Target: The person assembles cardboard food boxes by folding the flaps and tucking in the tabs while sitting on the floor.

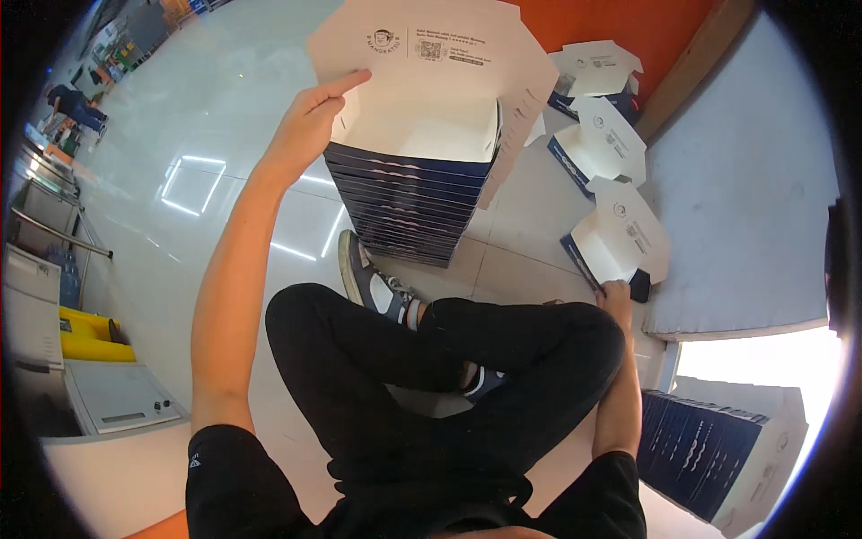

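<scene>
Two hands: both belong to the seated person, whose crossed legs in black trousers fill the near middle of the view.
Left hand: reaches far forward to the tall stack of nested boxes; the fingers lie pressed together along the top box's left wall, with the index finger stretched out over the white flap. It steadies the box rather than pinching it.
Right hand: down at the floor on the right, just past the knee, touching the near corner of the closest open box. Whether the fingers are spread or closed on the corner cannot be told, since the knee hides most of them.
Stack: dark blue outside, white inside, standing on the pale tiled floor just beyond the grey shoe; the top box sits seated in the one below, its lid flap upright.
Loose boxes: three folded ones with raised white lids lie in a row on the right, running from the near one to the far box by the orange wall.
Second stack: lies on its side, near right, apart from both hands.
Step in hand, as judged: the top box is being settled onto the stack while the next is taken up.
Next move, as judged: calls for lifting the near box clear, turning its open mouth upward and lining its walls up over the top of the stack.
</scene>
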`<state>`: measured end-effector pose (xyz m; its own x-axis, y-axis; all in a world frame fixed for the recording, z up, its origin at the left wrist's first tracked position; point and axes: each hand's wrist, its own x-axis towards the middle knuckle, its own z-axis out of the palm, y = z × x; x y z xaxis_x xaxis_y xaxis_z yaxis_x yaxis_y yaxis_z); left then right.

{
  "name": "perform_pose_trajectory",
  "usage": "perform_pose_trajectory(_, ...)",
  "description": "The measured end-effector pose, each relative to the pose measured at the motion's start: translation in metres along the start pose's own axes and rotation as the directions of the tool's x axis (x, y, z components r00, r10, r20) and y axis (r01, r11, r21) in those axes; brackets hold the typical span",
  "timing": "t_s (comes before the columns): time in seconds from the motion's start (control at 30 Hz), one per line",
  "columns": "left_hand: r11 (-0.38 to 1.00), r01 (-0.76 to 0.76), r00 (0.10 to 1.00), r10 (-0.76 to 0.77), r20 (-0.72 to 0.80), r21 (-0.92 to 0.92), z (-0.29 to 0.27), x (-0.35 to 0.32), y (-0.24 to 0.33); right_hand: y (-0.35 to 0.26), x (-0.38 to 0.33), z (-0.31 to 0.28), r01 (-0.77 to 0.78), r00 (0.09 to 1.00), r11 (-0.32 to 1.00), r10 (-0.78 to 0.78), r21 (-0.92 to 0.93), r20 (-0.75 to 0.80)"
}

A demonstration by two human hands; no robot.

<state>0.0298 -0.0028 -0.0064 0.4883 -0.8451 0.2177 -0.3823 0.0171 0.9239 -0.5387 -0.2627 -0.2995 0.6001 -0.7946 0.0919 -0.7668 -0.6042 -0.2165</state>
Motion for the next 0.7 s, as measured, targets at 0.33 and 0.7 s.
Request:
perform_pose_trajectory(0.33, 0.964, -0.026, 0.957, -0.052, -0.284, -0.264, 0.013, -0.022, 0.006, -0.048, 0.017, -0.102, 0.004, 0.891, -0.289, 0.436, 0.957, 0.127)
perform_pose_trajectory(0.7, 0.924, -0.253, 0.910, 0.126, -0.395, -0.287, 0.045, -0.051, -0.013, -0.218, 0.002, -0.274, 0.399, 0.909, -0.200, -0.045, 0.895, -0.415)
